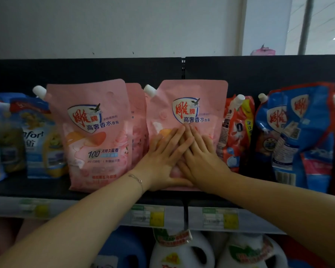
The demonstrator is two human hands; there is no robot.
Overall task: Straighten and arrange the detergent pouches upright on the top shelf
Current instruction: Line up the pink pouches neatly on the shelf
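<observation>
Left pink pouch upright on top shelf. Left hand, right hand flat, fingers overlapping, pressing second pink pouch low on front. Probably soft, sloshy, slick; grip sides near base.

Black shelf, standing pouches (some leaning)
</observation>
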